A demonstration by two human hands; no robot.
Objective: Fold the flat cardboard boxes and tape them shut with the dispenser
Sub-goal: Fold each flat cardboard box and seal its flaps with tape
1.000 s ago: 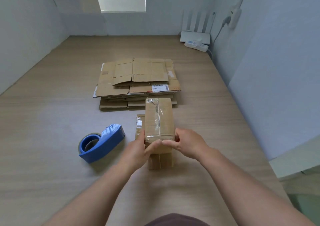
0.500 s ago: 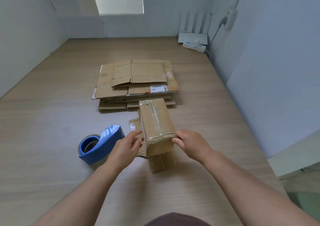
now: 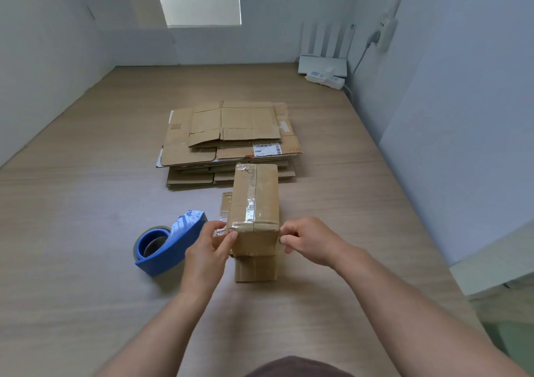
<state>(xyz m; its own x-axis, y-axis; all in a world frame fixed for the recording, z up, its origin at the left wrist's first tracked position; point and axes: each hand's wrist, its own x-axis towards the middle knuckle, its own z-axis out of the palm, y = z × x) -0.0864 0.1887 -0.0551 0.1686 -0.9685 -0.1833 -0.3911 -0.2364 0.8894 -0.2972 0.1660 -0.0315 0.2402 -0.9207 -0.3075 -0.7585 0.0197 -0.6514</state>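
A small folded cardboard box (image 3: pixel 255 200), taped along its top seam, sits on the floor on a flat piece of cardboard (image 3: pixel 255 271). My left hand (image 3: pixel 206 251) pinches the box's near left corner, thumb on the front face where clear tape wraps over the edge. My right hand (image 3: pixel 307 241) has curled fingers against the near right corner and holds it. A blue tape dispenser (image 3: pixel 169 243) lies on the floor just left of my left hand, apart from it. Behind the box lies a stack of flat cardboard boxes (image 3: pixel 231 142).
A white router with antennas (image 3: pixel 323 64) and a power strip (image 3: pixel 326 79) sit in the far right corner, a cable running up the wall. White walls close in on the left, back and right. A white ledge (image 3: pixel 497 264) juts in at the right.
The box was turned slightly askew half a second ago and now lies straight again. My left hand came off the box and has returned to pinch its near left corner.
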